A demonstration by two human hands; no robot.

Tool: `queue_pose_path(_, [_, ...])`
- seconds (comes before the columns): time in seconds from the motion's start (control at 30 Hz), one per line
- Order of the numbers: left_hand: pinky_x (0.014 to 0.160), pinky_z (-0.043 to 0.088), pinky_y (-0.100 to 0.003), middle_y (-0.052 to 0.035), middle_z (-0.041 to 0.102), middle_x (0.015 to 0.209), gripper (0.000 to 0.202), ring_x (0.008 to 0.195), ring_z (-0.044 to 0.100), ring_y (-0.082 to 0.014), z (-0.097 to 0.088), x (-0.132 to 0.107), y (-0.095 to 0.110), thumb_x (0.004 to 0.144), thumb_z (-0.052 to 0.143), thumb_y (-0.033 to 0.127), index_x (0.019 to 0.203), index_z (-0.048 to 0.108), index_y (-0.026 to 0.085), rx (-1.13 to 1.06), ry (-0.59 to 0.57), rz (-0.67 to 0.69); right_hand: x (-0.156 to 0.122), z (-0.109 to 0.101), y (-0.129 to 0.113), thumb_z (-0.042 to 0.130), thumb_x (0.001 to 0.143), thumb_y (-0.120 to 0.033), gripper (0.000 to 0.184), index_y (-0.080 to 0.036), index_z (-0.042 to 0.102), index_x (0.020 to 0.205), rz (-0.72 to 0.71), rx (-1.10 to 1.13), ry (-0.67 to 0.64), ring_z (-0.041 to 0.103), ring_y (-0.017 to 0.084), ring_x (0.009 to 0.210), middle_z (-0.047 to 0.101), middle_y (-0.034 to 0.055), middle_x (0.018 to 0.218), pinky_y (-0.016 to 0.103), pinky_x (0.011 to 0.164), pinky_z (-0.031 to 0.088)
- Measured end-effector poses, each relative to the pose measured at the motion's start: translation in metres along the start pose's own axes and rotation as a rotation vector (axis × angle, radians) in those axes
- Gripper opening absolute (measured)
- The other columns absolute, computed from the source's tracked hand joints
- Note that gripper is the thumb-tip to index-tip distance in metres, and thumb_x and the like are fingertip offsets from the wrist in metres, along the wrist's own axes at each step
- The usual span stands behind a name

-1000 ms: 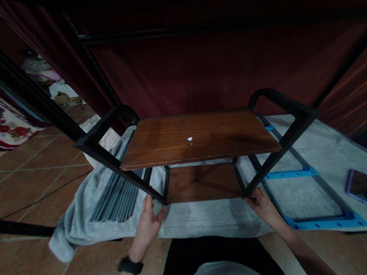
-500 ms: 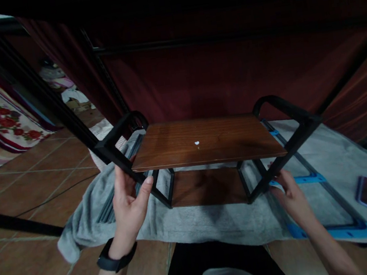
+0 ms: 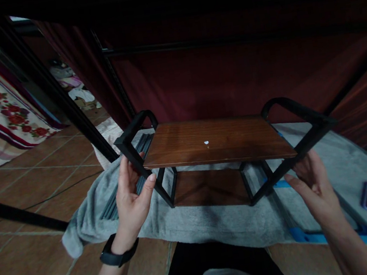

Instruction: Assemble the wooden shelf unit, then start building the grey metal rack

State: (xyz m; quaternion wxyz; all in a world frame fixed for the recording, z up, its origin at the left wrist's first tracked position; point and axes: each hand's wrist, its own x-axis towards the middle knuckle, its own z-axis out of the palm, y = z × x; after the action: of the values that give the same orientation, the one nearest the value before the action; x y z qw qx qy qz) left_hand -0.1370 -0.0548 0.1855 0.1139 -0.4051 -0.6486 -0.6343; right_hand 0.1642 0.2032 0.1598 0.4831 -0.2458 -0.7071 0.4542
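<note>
Beneath our left grip [image 3: 133, 201] and right grip [image 3: 317, 193] spreads a grey plush cloth [image 3: 213, 229]; between them stands a two-tier rack of brown wood-look boards and black metal ends [image 3: 220, 146]. Each grip's thumb and fingers stand apart astride a side post [image 3: 161, 190]; whether they press, we cannot tell. Under the right grip lies a dark frame with blue edging [image 3: 306, 235]; beside the left, slim grey tubes [image 3: 110, 207]. We'd best press evenly, at matching heights.

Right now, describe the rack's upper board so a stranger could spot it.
On the grey cloth stands a black-framed two-tier rack. Its brown upper board lies between curved black handles. Unlike the lower board's visible part, it bears a small white mark.
</note>
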Motion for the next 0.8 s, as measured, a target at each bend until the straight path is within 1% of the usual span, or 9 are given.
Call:
queue_pose_path(0.2, [0.118,0.036,-0.052,-0.0137,0.048,0.152,0.09,0.14,0.047,-0.0299,-0.002,-0.004,-0.001,0.083,0.076,0.038,0.157,0.025,0.031,-0.003,-0.022,-0.011,0.002,-0.007,0.006,0.073,0.082,-0.035,0.081,-0.044,0.034,0.153,-0.012,-0.045,0.014,0.044,0.027,0.142,0.043,0.0004,0.157,0.052,0.121,0.029])
queue_pose_path(0.37, [0.116,0.04,-0.053,-0.0119,0.047,0.153,0.092,0.138,0.048,-0.0302,-0.006,-0.005,0.002,0.083,0.075,0.039,0.158,0.021,0.034,-0.045,-0.017,-0.05,0.004,-0.009,0.008,0.071,0.083,-0.037,0.08,-0.044,0.032,0.153,0.004,-0.059,0.011,0.043,0.026,0.142,0.04,-0.0003,0.158,0.049,0.121,0.029])
queue_pose_path(0.43, [0.117,0.038,-0.053,-0.0112,0.046,0.154,0.09,0.14,0.047,-0.03,-0.006,-0.006,0.002,0.085,0.073,0.04,0.158,0.02,0.035,-0.064,-0.02,-0.068,0.004,-0.009,0.007,0.071,0.084,-0.037,0.08,-0.045,0.032,0.153,0.013,-0.066,0.007,0.044,0.025,0.142,0.039,-0.0007,0.159,0.048,0.121,0.03])
queue_pose_path(0.53, [0.121,0.031,-0.052,-0.0087,0.041,0.158,0.087,0.145,0.039,-0.0291,-0.006,-0.01,-0.001,0.086,0.072,0.039,0.158,0.023,0.035,-0.058,-0.025,-0.081,0.005,-0.008,0.007,0.071,0.084,-0.038,0.079,-0.045,0.032,0.153,0.023,-0.062,-0.013,0.045,0.025,0.141,0.043,-0.001,0.157,0.049,0.121,0.029])
queue_pose_path(0.6, [0.122,0.029,-0.051,-0.0074,0.039,0.159,0.085,0.146,0.037,-0.0284,-0.005,-0.011,-0.004,0.086,0.072,0.037,0.157,0.026,0.035,-0.046,-0.014,-0.082,0.006,-0.008,0.007,0.071,0.085,-0.038,0.077,-0.044,0.034,0.152,0.029,-0.056,-0.021,0.045,0.025,0.141,0.047,-0.0003,0.154,0.048,0.122,0.029])
queue_pose_path(0.7, [0.122,0.031,-0.049,-0.0079,0.042,0.157,0.079,0.145,0.04,-0.0279,-0.001,-0.011,-0.005,0.087,0.07,0.037,0.156,0.032,0.032,-0.035,0.004,-0.076,0.006,-0.006,0.006,0.071,0.084,-0.038,0.075,-0.04,0.038,0.152,0.033,-0.053,0.007,0.048,0.025,0.139,0.052,0.0019,0.149,0.047,0.121,0.03])
queue_pose_path(0.8, [0.122,0.031,-0.047,-0.0081,0.047,0.154,0.068,0.143,0.043,-0.0267,0.003,-0.007,-0.004,0.09,0.067,0.037,0.152,0.04,0.028,0.006,0.034,-0.055,0.007,-0.004,0.003,0.07,0.085,-0.037,0.073,-0.036,0.04,0.151,0.032,-0.056,0.049,0.053,0.026,0.134,0.056,0.0041,0.145,0.049,0.119,0.035])
